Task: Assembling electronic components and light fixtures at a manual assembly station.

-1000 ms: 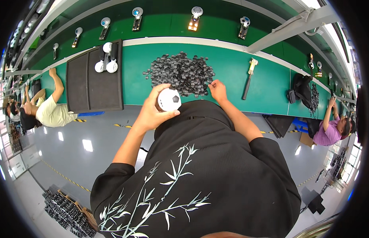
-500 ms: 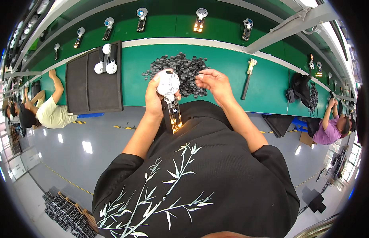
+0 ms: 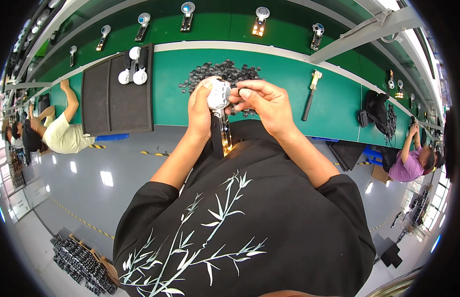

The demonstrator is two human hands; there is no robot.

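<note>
Above the long green counter (image 3: pixel 180 99) and its heap of small dark round parts (image 3: pixel 222 74), the left hand (image 3: pixel 200 106) is clamped on a white round-headed device (image 3: pixel 218 95) whose dark handle hangs downward, the right hand (image 3: pixel 262 101) pinching its right edge.

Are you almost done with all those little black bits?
Done: two white round pieces lie on the black mat. In hand: the left hand holds another white one while the right hand pinches at it. Left: a big pile of black bits.

left hand (image 3: pixel 199 106), right hand (image 3: pixel 262 101), raised, fingertips meeting
</note>
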